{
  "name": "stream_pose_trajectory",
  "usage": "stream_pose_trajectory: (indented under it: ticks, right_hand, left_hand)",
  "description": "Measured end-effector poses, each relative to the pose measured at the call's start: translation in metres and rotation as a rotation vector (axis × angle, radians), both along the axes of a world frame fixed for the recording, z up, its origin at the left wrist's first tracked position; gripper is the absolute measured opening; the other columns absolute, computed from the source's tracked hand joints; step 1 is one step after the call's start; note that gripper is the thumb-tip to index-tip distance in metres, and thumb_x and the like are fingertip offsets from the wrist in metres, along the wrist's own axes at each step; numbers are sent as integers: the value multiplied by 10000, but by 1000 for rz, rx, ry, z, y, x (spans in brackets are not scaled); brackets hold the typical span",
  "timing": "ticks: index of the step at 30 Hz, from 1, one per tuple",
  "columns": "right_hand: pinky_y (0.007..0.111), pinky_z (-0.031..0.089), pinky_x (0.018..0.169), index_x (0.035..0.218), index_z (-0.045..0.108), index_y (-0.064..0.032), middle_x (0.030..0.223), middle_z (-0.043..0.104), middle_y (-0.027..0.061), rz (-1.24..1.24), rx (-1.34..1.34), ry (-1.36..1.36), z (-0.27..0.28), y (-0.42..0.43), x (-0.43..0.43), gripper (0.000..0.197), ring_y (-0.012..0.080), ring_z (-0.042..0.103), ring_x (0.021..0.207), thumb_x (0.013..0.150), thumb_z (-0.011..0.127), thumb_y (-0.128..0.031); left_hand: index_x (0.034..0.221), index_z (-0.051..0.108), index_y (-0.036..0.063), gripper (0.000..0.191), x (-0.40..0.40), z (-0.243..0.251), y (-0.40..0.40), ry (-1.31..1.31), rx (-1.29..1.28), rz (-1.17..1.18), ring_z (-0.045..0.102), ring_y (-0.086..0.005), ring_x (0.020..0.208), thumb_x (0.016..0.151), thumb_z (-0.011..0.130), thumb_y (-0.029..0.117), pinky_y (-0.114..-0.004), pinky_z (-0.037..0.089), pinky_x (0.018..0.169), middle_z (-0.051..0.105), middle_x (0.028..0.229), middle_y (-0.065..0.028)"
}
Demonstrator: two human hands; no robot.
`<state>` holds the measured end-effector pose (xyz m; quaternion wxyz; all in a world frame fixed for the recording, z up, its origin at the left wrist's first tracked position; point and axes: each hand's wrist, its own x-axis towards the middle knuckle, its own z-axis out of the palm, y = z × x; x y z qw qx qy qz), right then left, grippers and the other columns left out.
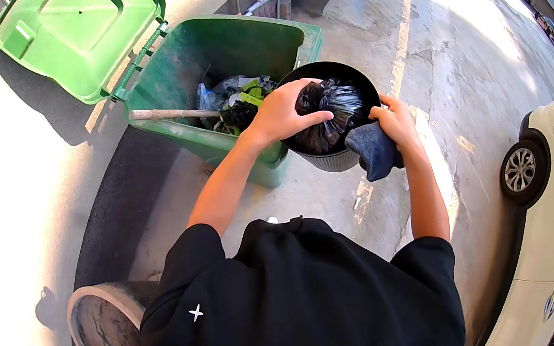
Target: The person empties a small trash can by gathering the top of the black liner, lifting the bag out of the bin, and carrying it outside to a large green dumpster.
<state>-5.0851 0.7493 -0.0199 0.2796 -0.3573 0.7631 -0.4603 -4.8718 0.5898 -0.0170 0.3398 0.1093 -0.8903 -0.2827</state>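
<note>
A small black waste bin with a ribbed side is held up beside the right end of a large green wheeled bin. Inside it sits a tied black plastic garbage bag. My left hand grips the left part of this bag, its thumb lying across the plastic. With my right hand I hold the small bin's right rim. A dark blue cloth hangs below that hand, against the rim. Loose rubbish lies in the green bin, whose opening faces up.
The green bin's lid is swung back to the left. A wooden stick juts over its near edge. Brooms lean by the wall behind. A round container stands at lower left, and a white car is parked at right.
</note>
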Motion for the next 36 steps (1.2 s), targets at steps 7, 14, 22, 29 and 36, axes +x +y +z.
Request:
stream_pose_trajectory:
  ticks: [7, 14, 22, 29, 36]
  right_hand:
    - [276, 480, 670, 1281, 623, -35, 856, 683, 89, -77, -1, -30, -28, 3, -9, 549, 129, 608, 721, 738, 574, -104]
    - [284, 476, 660, 1294, 615, -37, 817, 679, 89, -214, 61, -51, -57, 21, -11, 561, 134, 611, 712, 740, 575, -119]
    - [278, 455, 612, 1134, 686, -17, 774, 653, 55, -339, -13, -33, -90, 46, -21, 430, 123, 566, 650, 725, 573, -87]
    - [370, 496, 878, 1309, 611, -130, 1023, 700, 207, -378, 86, 107, -99, 56, -23, 587, 311, 669, 969, 730, 594, -220]
    - [410, 480, 933, 1312, 607, -173, 1109, 673, 230, -412, 97, 213, -110, 64, -14, 563, 373, 631, 1066, 754, 586, -253]
  left_hand:
    - [1029, 683, 17, 468, -32, -14, -10, -324, -79, 170, 658, -426, 777, 940, 556, 459, -477, 519, 700, 662, 770, -252]
    - [760, 569, -52, 501, -85, -67, -43, -231, 565, 30, 559, -313, 571, 981, 515, 394, -441, 449, 630, 573, 603, -197]
    - [747, 581, -32, 494, -128, -45, -3, -72, 381, -41, 568, -474, 676, 993, 504, 390, -479, 427, 613, 573, 664, -272]
    - [732, 573, -40, 511, -144, -28, 15, -37, 318, -42, 575, -452, 660, 995, 502, 393, -481, 421, 605, 572, 650, -260]
    - [709, 506, -29, 524, -158, -7, 9, 149, 359, -83, 417, -219, 532, 1008, 498, 401, -410, 377, 550, 478, 556, -149]
